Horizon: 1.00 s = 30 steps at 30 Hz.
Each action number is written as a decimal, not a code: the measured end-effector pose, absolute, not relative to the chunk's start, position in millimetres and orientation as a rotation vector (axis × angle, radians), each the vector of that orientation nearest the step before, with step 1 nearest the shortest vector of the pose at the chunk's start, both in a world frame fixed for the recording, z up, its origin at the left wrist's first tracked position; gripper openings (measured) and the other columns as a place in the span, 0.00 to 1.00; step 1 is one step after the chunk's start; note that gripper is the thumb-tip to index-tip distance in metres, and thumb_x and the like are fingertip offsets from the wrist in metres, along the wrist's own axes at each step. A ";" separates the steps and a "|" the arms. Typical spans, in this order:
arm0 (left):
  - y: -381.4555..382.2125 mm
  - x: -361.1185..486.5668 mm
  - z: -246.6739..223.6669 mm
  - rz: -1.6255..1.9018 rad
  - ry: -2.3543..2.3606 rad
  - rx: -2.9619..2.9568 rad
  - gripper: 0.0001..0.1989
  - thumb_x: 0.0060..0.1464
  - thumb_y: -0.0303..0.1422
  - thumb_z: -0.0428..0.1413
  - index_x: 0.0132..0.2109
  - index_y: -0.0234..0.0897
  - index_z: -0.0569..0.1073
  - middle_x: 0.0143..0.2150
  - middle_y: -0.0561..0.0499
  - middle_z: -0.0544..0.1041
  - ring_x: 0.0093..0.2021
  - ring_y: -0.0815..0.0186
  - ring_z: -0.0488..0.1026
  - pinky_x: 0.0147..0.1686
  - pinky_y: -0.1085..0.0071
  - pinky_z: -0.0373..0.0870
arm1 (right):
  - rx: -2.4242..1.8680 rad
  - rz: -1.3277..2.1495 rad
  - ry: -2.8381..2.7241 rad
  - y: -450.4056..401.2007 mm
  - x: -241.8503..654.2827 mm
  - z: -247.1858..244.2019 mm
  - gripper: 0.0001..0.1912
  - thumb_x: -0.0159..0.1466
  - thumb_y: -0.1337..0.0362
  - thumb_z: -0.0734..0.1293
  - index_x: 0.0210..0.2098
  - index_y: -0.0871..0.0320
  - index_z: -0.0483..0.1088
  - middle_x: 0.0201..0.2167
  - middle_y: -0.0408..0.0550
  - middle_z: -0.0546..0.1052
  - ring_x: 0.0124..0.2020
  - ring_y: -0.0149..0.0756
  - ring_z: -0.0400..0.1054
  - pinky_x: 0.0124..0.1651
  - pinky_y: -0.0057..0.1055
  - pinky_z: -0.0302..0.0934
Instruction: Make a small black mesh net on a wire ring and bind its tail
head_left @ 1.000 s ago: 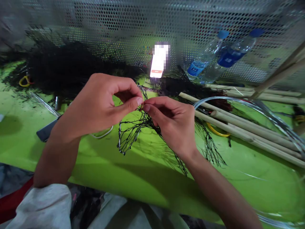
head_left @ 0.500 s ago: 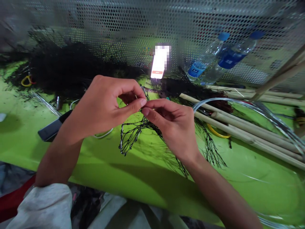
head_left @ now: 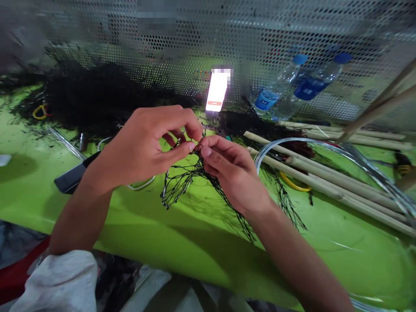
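My left hand [head_left: 152, 143] is curled in a pinch at the black netting [head_left: 182, 182], its thumb tip against the strands and its index finger slightly raised. Facing it, my right hand [head_left: 230, 173] pinches the same gathered mesh between thumb and index finger. The two sets of fingertips nearly touch. Whatever fine strand or knot lies between them is too small to make out. Below the hands the knotted mesh fans out to the left, and more of it trails under my right wrist over the green table [head_left: 156, 251].
A lit phone [head_left: 217, 91] leans on the perforated metal panel [head_left: 182, 52]. Two bottles [head_left: 268, 97] stand tilted to its right. Wooden sticks [head_left: 338, 186] and a coil of clear line [head_left: 292, 141] lie at right. A dark netting heap [head_left: 87, 95] and a grey device [head_left: 73, 175] are at left.
My left index finger has lifted a little away from its thumb. My right hand has shifted slightly and turned around the gathered mesh. The view has tilted up a little.
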<state>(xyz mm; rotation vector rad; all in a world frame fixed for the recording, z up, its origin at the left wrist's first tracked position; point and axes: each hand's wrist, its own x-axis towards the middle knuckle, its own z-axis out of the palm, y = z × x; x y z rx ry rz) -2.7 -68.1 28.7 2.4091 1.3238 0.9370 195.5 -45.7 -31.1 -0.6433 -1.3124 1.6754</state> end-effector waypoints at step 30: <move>-65.8 -0.8 29.6 0.966 1.376 2.295 0.06 0.60 0.31 0.60 0.35 0.42 0.81 0.31 0.55 0.82 0.30 0.68 0.77 0.34 0.71 0.74 | -0.678 0.362 -1.773 -52.7 193.0 -43.6 0.09 0.69 0.73 0.66 0.38 0.54 0.76 0.39 0.48 0.74 0.35 0.33 0.68 0.34 0.34 0.66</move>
